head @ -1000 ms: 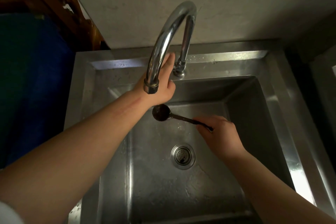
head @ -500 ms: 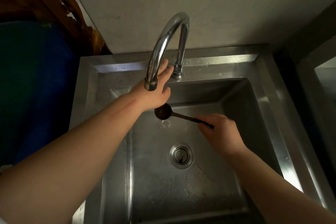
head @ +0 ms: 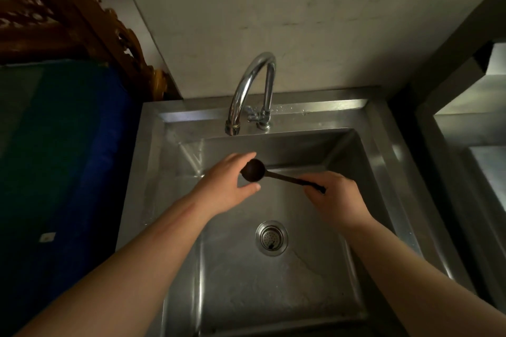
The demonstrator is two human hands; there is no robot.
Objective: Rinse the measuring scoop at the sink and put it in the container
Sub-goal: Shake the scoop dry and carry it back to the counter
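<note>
A dark measuring scoop (head: 254, 170) with a long thin handle is held over the steel sink (head: 383, 161). My right hand (head: 335, 195) grips the end of its handle. My left hand (head: 228, 183) cups the round bowl of the scoop, fingers above it and thumb below, touching it. The chrome gooseneck faucet (head: 247, 85) stands at the back rim, its spout above and a little left of the scoop. I see no water running. No container is in view.
The drain strainer (head: 271, 238) sits in the sink floor below my hands. A blue and green surface (head: 63, 145) lies left of the sink, with carved wooden furniture (head: 82, 16) behind it. A second steel unit (head: 471, 128) stands on the right.
My left hand has come down from the faucet base to the scoop's bowl. The camera has tilted or pulled back, showing more wall. The right hand keeps holding the handle.
</note>
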